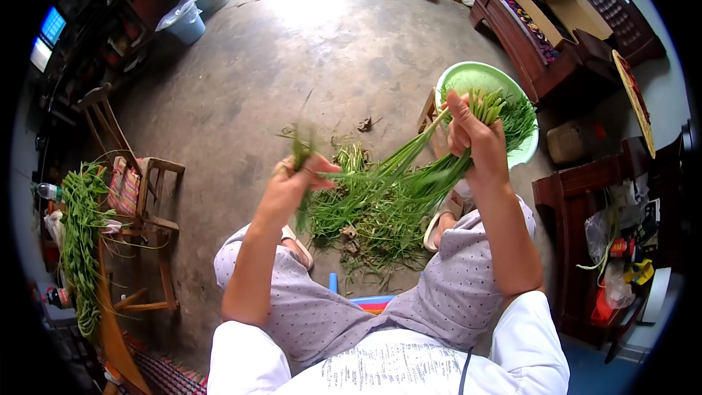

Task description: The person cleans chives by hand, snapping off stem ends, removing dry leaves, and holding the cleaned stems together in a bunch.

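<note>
My right hand (475,132) is closed around a thick bunch of chives (431,175), pale stem ends up, with the long green leaves hanging down to the left. Across from it, my left hand (296,175) grips a smaller tuft of chives (303,148), partly smeared by motion. Several long blades stretch between the two hands. Below them, between my feet, a loose pile of chives and withered scraps (373,219) lies on the floor. Behind my right hand stands a light green basket (455,73) with more chives (518,118) in it.
A wooden chair (155,175) stands at left, beside a heap of leafy green stems (82,241). Further back is a blue bucket (187,28) with a plastic liner. At right are a dark wooden bench (512,44) bearing an open cardboard box (578,14), and a cluttered wooden cabinet (567,205).
</note>
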Available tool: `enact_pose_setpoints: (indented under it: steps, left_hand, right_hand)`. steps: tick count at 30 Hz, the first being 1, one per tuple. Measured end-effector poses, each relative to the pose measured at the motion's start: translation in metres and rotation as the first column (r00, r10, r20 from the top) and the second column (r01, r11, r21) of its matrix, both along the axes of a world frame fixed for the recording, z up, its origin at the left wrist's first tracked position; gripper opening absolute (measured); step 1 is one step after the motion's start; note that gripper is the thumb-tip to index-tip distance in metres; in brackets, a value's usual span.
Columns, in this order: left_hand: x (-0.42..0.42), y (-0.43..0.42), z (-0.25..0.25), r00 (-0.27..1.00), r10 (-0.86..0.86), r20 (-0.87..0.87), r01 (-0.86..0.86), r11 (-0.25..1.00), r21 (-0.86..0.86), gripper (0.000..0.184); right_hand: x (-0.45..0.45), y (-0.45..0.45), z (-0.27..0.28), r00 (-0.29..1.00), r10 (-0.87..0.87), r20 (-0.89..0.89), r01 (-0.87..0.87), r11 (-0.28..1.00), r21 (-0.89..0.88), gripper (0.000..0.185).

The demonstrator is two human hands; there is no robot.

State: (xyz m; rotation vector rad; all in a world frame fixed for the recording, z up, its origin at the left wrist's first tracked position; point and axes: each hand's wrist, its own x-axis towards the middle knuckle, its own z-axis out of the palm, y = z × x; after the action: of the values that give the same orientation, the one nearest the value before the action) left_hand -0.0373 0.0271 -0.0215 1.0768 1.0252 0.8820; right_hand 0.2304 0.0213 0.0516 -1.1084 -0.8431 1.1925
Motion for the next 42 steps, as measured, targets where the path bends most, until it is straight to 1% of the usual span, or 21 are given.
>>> enact_pose_setpoints:
  steps: [2,5,6,9,11,12,14,15,16,19,21,23,24,26,27,31,34,36,38,40,42]
  left_hand:
    - [-0.016,0.011,-0.012,0.952,0.288,-0.100,-0.293,0.956,-0.034,0.023]
    - [-0.036,0.024,-0.023,0.800,0.582,0.148,-0.546,0.807,-0.225,0.015]
    - [-0.037,0.024,-0.022,0.801,0.581,0.146,-0.546,0.808,-0.223,0.015]
    - [-0.037,0.023,-0.024,0.887,0.415,0.204,-0.395,0.909,-0.130,0.014]
    - [-0.012,0.009,-0.012,0.938,0.291,0.190,-0.269,0.954,-0.135,0.016]
    - [0.001,0.000,-0.010,0.962,0.212,0.171,-0.196,0.975,-0.105,0.015]
    - [0.023,-0.016,0.004,0.999,0.040,0.027,-0.040,0.999,-0.010,0.014]
    - [0.036,-0.023,0.007,0.997,0.012,0.073,-0.015,0.999,0.034,0.015]
    - [0.040,-0.027,0.011,0.997,-0.062,0.044,0.061,0.998,0.035,0.016]
    - [0.051,-0.035,0.009,0.997,-0.032,0.070,0.033,0.999,-0.012,0.020]
    - [0.053,-0.034,0.006,0.992,0.009,0.129,-0.013,0.999,0.035,0.021]
    - [0.052,-0.033,0.006,0.991,0.019,0.130,-0.027,0.998,0.064,0.020]
    - [0.051,-0.031,0.007,0.991,0.027,0.129,-0.040,0.995,0.095,0.020]
    - [0.048,-0.029,0.013,0.995,0.026,0.096,-0.040,0.989,0.143,0.018]
    - [0.047,-0.028,0.014,0.998,0.024,0.061,-0.035,0.981,0.190,0.017]
    - [0.046,-0.030,0.012,0.994,0.040,0.106,-0.057,0.986,0.157,0.016]
    - [0.043,-0.031,0.017,0.986,0.061,0.157,-0.077,0.993,0.095,0.014]
    - [0.038,-0.031,0.020,0.991,0.023,0.135,-0.026,0.999,0.020,0.013]
    - [0.033,-0.031,0.024,0.991,-0.005,0.137,0.007,1.000,-0.013,0.012]
    - [0.029,-0.031,0.022,0.990,-0.033,0.139,0.040,0.998,-0.046,0.012]
    - [0.025,-0.030,0.018,0.951,-0.062,0.303,0.123,0.975,-0.187,0.016]
  right_hand:
    - [0.003,0.000,0.004,0.999,-0.053,0.006,0.053,0.999,-0.004,0.019]
    - [0.011,0.000,0.005,0.999,-0.015,-0.042,0.016,1.000,0.014,0.021]
    - [0.013,-0.001,0.004,0.999,0.001,-0.043,0.000,1.000,0.020,0.022]
    - [0.009,-0.001,-0.006,0.997,0.074,-0.004,-0.074,0.997,0.001,0.022]
    - [-0.002,-0.003,-0.013,0.994,0.105,0.033,-0.105,0.994,-0.018,0.022]
    - [-0.009,-0.004,-0.016,0.987,0.141,0.072,-0.138,0.990,-0.039,0.023]
    - [-0.020,-0.006,-0.019,0.986,0.142,0.084,-0.137,0.989,-0.060,0.021]
    - [-0.025,-0.007,-0.020,0.985,0.150,0.087,-0.141,0.985,-0.104,0.021]
    - [-0.029,-0.008,-0.022,0.983,0.160,0.091,-0.145,0.978,-0.147,0.020]
    - [-0.034,-0.007,-0.028,0.979,0.175,0.107,-0.157,0.975,-0.159,0.020]
    - [-0.037,-0.008,-0.026,0.976,0.198,0.094,-0.180,0.968,-0.175,0.020]
    - [-0.042,-0.010,-0.024,0.944,0.215,0.252,-0.195,0.976,-0.101,0.021]
    - [-0.042,-0.010,-0.027,0.943,0.217,0.253,-0.197,0.975,-0.102,0.021]
    - [-0.042,-0.011,-0.034,0.840,0.321,0.438,-0.355,0.935,-0.005,0.022]
    - [-0.041,-0.012,-0.031,0.822,0.321,0.470,-0.364,0.931,0.000,0.021]
    - [-0.040,-0.012,-0.031,0.808,0.325,0.491,-0.381,0.924,0.015,0.018]
    - [-0.037,-0.013,-0.026,0.796,0.295,0.529,-0.358,0.933,0.018,0.015]
    - [-0.034,-0.011,-0.025,0.807,0.160,0.568,-0.229,0.972,0.051,0.013]
    - [-0.023,-0.004,-0.027,0.841,0.142,0.522,-0.222,0.970,0.094,0.014]
    - [-0.015,0.000,-0.019,0.890,0.001,0.456,-0.071,0.988,0.137,0.016]
    - [-0.009,0.001,-0.013,0.863,-0.002,0.506,-0.068,0.990,0.121,0.019]
